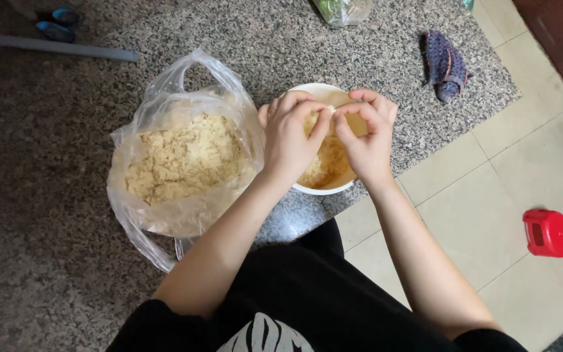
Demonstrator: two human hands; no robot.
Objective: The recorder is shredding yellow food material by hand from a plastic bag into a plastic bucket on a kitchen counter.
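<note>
A white bowl [314,89] stands near the front edge of a speckled granite counter [53,215] and holds pale yellow crumbly pieces. Over it, my left hand [288,133] and my right hand [366,133] meet at the fingertips, both pinching one small pale lump [327,114]. To the left of the bowl stands a clear plastic bag [184,156], open at the top and filled with the same pale crumbly stuff.
A dark patterned cloth [444,65] lies at the counter's right end, a clear bag with something green [342,10] at the back. A grey bar [63,47] and blue things lie far left. A red plastic object [547,233] sits on the tiled floor.
</note>
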